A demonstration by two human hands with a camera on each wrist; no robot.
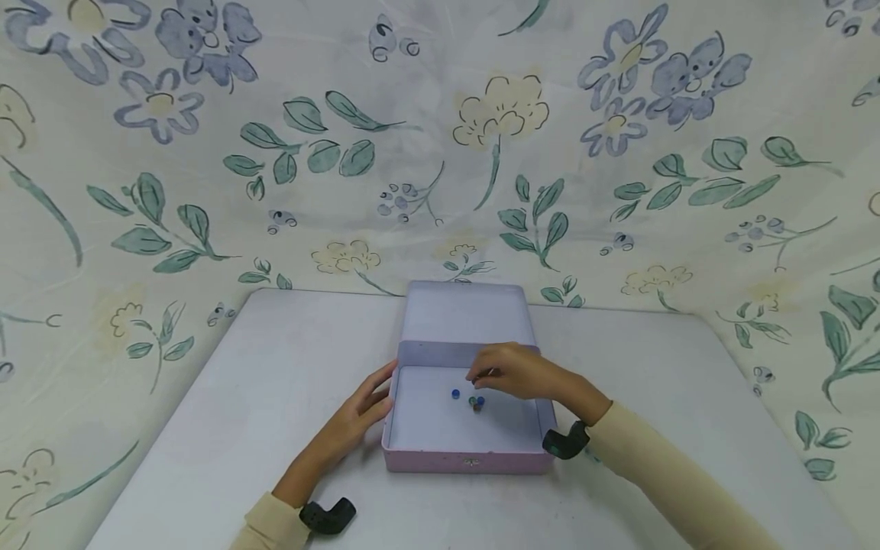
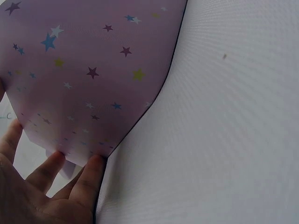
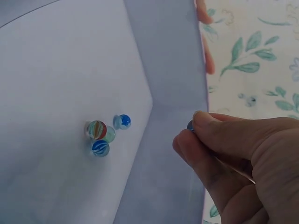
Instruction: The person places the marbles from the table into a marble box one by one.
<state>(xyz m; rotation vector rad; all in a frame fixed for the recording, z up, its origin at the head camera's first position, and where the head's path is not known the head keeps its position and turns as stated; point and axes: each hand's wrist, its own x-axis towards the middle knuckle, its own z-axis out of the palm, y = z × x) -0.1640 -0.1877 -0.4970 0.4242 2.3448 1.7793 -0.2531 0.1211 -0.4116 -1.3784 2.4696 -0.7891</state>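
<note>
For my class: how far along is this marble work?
Done: the box is open, the left hand touching its side. In hand: the right hand pinches a bluish marble. To do, likely: placing it with the four marbles inside or removing it; which, the pictures don't show.

- On table (image 1: 309, 397): box (image 1: 426, 461), lid (image 1: 467, 313) at twelve o'clock.
- In box: clustered marbles (image 3: 97, 130), lone marble (image 1: 456, 394) at their ten o'clock.
- Against box at nine o'clock: left hand (image 1: 356, 416).
- Above box, between one and two o'clock: right hand (image 1: 516, 371) with pinched marble (image 3: 190, 126).
</note>
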